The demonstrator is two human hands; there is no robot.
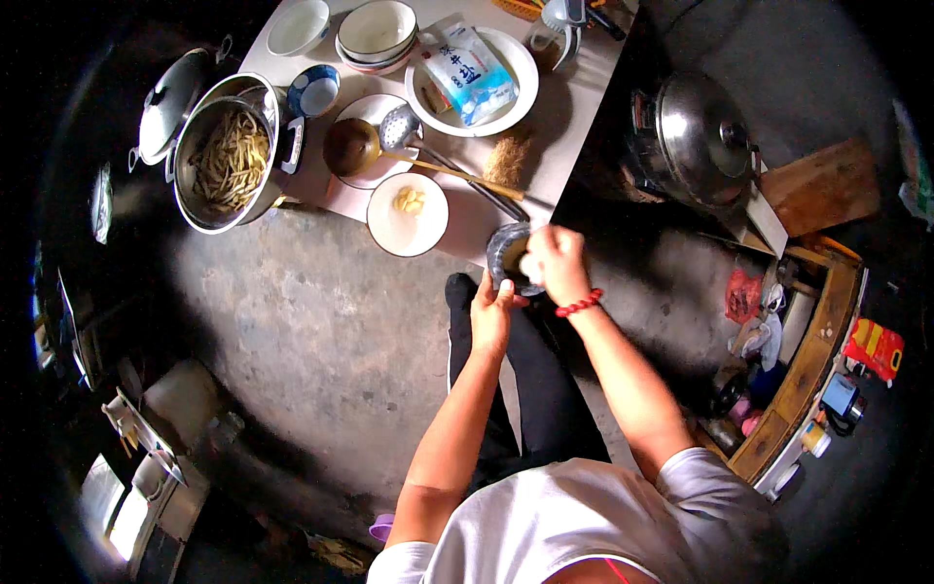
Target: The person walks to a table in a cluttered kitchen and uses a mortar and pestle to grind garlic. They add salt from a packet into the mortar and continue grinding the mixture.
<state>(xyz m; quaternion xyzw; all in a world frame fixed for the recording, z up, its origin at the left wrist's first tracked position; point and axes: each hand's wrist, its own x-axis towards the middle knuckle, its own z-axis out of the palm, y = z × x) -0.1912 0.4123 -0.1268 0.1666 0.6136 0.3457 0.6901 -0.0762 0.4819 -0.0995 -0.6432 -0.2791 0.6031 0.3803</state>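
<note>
A dark stone mortar sits at the near corner of the table. My left hand steadies its near side, thumb and fingers against the wall. My right hand, blurred, is closed around a pale, rounded tool, likely a pestle, at the mortar's mouth; the mortar's contents cannot be made out. Left of it, a white bowl holds several peeled garlic cloves. Behind lie a ladle with a long handle, a slotted skimmer and a bristly brown scrubber.
A steel pot with pale strips stands at the table's left edge. Farther back are stacked bowls and a white enamel basin with a salt bag. Right of the table stands a lidded pot beside a wooden board.
</note>
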